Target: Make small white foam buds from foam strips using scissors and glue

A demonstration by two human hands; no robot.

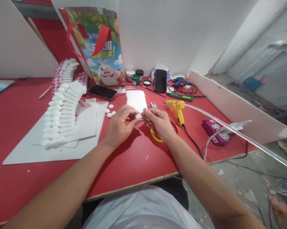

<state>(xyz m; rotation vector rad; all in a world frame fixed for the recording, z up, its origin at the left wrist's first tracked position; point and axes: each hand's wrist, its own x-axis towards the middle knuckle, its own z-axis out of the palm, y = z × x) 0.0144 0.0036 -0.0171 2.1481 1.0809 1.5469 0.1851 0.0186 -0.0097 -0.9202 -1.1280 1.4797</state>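
A small round white piece is pinched between the thumb and fingers of my left hand. Close against its right side is my right hand, thumb and fingers pressed together; whatever they hold is too small to make out. Beneath my right hand lie scissors with yellow and orange handles, partly covered by it. Several similar white round pieces rest on the red table left of my left hand. A stack of white paper lies just beyond my fingertips.
A yellow glue gun with a long clear glue stick stands to the right, near a purple power strip. White boards bear a row of white pieces at left. Behind are phones, paint jars and a bag.
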